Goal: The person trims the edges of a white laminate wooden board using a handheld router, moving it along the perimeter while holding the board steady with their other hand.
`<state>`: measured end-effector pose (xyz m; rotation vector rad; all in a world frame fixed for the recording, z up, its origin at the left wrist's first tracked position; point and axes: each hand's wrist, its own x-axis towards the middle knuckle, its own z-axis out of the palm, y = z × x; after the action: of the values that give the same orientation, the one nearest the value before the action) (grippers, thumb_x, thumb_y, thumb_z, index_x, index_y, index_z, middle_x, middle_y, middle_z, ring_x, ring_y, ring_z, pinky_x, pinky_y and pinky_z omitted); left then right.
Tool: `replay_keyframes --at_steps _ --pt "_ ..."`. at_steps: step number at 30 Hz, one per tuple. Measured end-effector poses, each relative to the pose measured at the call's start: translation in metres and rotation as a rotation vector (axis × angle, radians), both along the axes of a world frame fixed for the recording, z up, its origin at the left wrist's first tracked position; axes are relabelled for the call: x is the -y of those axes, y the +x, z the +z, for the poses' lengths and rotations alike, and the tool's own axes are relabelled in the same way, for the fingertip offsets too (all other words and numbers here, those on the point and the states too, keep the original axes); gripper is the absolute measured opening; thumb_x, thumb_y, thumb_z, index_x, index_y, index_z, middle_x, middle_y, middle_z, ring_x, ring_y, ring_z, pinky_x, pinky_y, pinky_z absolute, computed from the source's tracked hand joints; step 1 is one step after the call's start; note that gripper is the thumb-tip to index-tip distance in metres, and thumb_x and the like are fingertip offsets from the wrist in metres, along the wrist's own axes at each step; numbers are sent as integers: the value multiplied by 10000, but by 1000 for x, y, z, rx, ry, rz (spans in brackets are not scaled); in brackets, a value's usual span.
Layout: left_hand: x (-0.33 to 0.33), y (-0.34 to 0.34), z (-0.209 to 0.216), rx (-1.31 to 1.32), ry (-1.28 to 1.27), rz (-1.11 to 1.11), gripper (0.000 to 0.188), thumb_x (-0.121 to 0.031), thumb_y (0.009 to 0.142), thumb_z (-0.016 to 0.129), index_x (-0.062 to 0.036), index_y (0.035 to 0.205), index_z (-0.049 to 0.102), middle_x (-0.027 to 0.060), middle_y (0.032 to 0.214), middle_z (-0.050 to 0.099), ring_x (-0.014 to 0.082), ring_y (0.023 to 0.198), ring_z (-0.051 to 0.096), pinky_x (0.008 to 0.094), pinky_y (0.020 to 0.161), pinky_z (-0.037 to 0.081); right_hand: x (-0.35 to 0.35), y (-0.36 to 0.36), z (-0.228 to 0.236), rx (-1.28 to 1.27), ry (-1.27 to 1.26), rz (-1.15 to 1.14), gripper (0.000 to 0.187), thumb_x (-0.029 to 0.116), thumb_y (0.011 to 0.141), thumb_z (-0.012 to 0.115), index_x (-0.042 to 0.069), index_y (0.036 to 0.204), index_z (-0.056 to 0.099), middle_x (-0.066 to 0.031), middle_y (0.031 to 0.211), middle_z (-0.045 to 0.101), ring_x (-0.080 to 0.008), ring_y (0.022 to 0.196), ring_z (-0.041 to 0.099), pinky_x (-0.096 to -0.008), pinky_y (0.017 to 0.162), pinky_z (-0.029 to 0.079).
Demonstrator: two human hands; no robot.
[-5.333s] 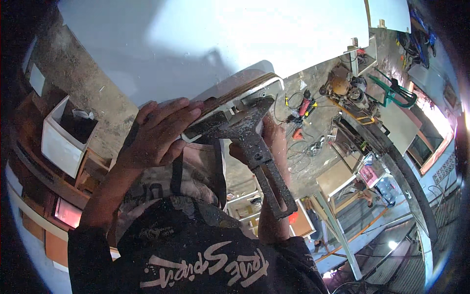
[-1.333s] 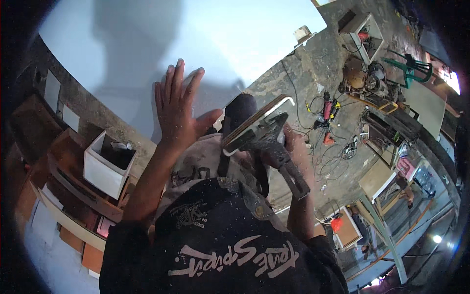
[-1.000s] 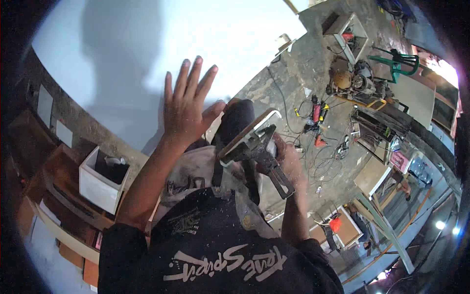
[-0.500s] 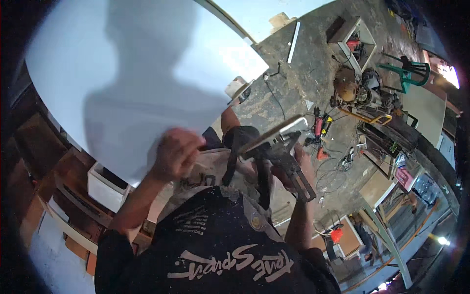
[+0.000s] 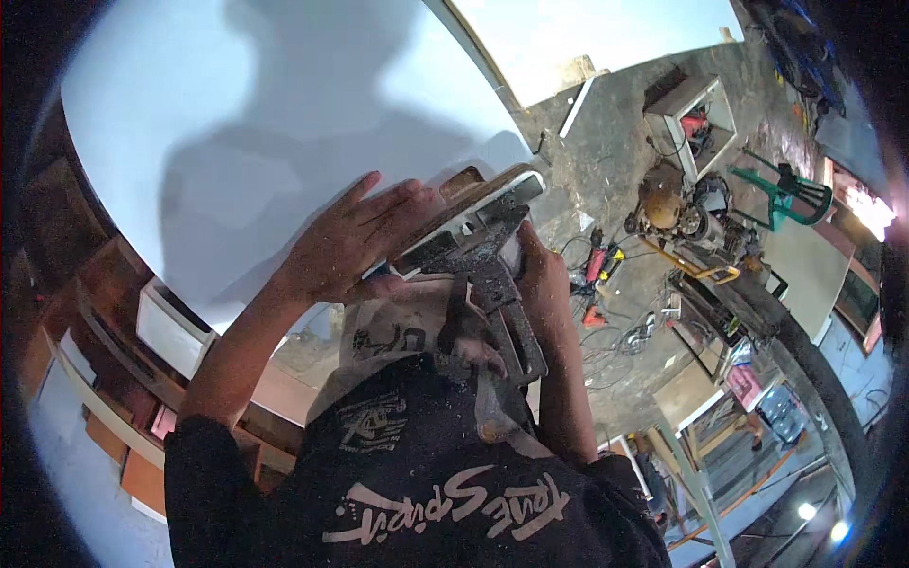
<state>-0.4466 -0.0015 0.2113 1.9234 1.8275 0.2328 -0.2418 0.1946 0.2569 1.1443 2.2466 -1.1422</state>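
A dusty dark hand tool [image 5: 478, 256] with a long, flat, pale-edged bar and a frame-like handle is tilted across the near edge of a large white panel [image 5: 265, 218]. My right hand [image 5: 544, 279] is closed round the tool's right side, its fingers partly hidden behind it. My left hand [image 5: 346, 237] is at the bar's left end, fingers stretched along the far side and thumb on the near side, gripping it between them. A small brown block-like piece [image 5: 462, 182] shows just beyond the bar. My shadow falls over the panel.
Power tools and cords [image 5: 601, 270] lie on the concrete floor to the right. Beyond them are an open box [image 5: 705, 123], a compressor-like machine [image 5: 672, 204] and a green chair [image 5: 786, 194]. Wooden shelving [image 5: 104, 312] and a white drawer-like box [image 5: 170, 327] stand at the left.
My left hand has moved up and right from beside the tool onto its bar. My right hand has brought the tool left and farther over the panel's edge.
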Motion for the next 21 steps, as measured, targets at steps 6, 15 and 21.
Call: replay_keyframes --at_steps 6,15,21 --pt "-2 -2 3 154 26 64 865 -609 977 405 -35 1604 242 118 1603 394 259 1498 354 499 1273 110 1 0 -10 -14 -20 -10 640 381 656 870 94 1128 547 -237 863 708 -476 862 687 -527 702 529" --pt "1 -6 3 271 71 109 895 -410 853 601 -42 1596 267 122 1586 424 261 1457 426 520 1257 187 14 -12 -4 -4 -72 -3 688 426 648 875 84 1151 552 -218 908 709 -461 887 693 -532 739 544" --pt "4 -8 -1 279 59 71 813 -457 925 437 30 1562 308 196 1558 442 332 1451 425 580 1234 179 13 -17 3 55 -81 9 722 430 643 878 89 1189 550 -222 913 706 -458 878 695 -534 731 546"
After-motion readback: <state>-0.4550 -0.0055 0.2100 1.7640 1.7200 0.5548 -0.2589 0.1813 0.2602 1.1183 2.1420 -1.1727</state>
